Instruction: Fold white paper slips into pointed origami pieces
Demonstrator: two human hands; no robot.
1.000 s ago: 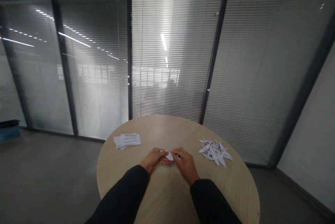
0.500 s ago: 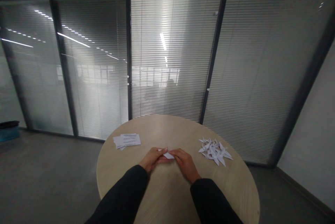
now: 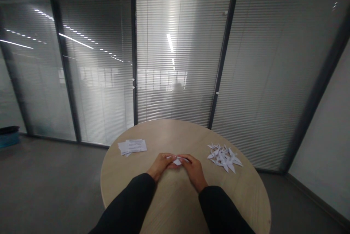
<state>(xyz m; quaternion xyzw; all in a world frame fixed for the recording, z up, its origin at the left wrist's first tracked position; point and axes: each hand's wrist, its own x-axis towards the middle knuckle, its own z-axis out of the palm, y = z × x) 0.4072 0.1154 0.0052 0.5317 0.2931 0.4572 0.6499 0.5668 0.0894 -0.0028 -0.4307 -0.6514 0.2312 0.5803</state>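
Observation:
Between my two hands, over the middle of the round table (image 3: pixel 175 132), is a small folded piece of white paper (image 3: pixel 177 161). My left hand (image 3: pixel 160 164) grips its left side, thumb on top and fingers underneath. On the other side my right hand (image 3: pixel 193 169) pinches the paper between thumb and fingers. Both thumbs are close together, and the fingers cover much of the paper, so its full shape is hidden. To the right lies a heap of white folded paper cranes (image 3: pixel 224 157). Several flat printed sheets (image 3: pixel 136 145) are stacked loosely on the left.
Beyond the table stands a glass partition with blinds (image 3: pixel 177 59) and dark frames. A blue bin with a dark liner (image 3: pixel 9 137) sits on the grey floor (image 3: pixel 54 179) at far left. A pale wall (image 3: pixel 322 135) rises on the right.
My right thumb and fingers have shifted onto the paper, and my hands have drawn slightly closer together. Less of the paper shows now. The heap and the sheets lie as before.

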